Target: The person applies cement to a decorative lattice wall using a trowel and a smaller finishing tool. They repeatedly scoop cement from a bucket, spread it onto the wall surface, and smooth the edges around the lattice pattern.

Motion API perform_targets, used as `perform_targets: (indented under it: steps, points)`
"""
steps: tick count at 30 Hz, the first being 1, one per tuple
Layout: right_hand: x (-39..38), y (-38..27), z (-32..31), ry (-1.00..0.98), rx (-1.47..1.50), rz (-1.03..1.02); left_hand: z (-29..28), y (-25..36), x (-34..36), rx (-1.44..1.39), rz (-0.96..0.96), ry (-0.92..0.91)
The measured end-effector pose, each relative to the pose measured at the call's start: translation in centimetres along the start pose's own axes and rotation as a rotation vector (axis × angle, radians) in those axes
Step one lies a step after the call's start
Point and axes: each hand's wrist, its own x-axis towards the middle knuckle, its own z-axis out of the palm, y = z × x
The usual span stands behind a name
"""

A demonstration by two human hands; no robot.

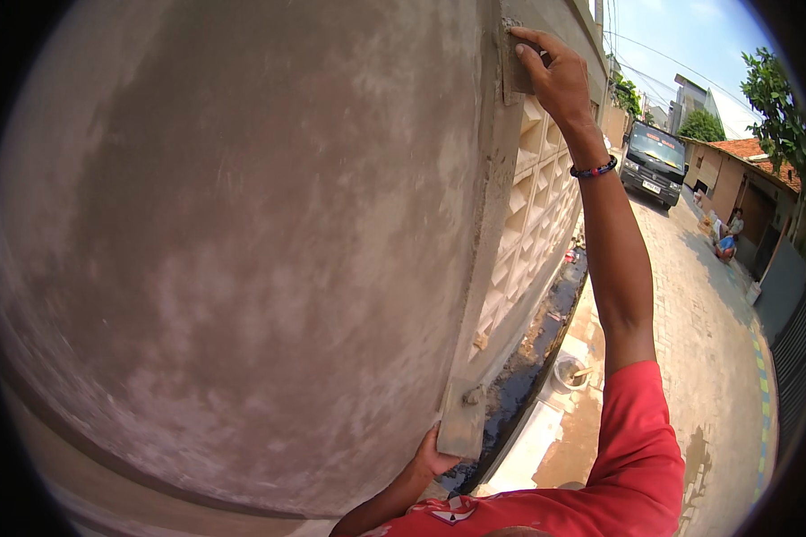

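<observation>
A large, freshly plastered grey wall (269, 224) with damp dark patches fills the left and middle. Along its right edge runs a long, narrow, mortar-smeared board (462, 428). My left hand (433, 458) grips the board's lower end, its fingers partly hidden behind it. High up, my right hand (555, 76) is closed on a small flat grey-brown piece (517, 73), pressed against the wall's edge; its exact kind I cannot make out. Wet mortar (510, 24) clings just above that piece. A beaded bracelet (594, 168) circles my right wrist.
Patterned pale vent blocks (530, 192) fill the wall beyond the edge. Below runs a ditch (519, 380) of dark water. A bucket (568, 374) with a tool inside stands beside it. A dark truck (654, 163) is up the paved lane (703, 358); people (730, 240) sit at the right.
</observation>
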Motion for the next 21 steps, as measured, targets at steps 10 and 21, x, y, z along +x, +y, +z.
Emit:
perform_targets:
  steps: [10, 21]
  points:
    - [0.9, -1.1, -1.6, 0.023, 0.069, 0.158, -1.2, -0.6, 0.8, 0.146, 0.062, 0.199]
    - [4.1, 2.1, -1.6, 0.006, -0.066, 0.079, -0.6, -0.8, 0.7, 0.175, 0.062, 0.232]
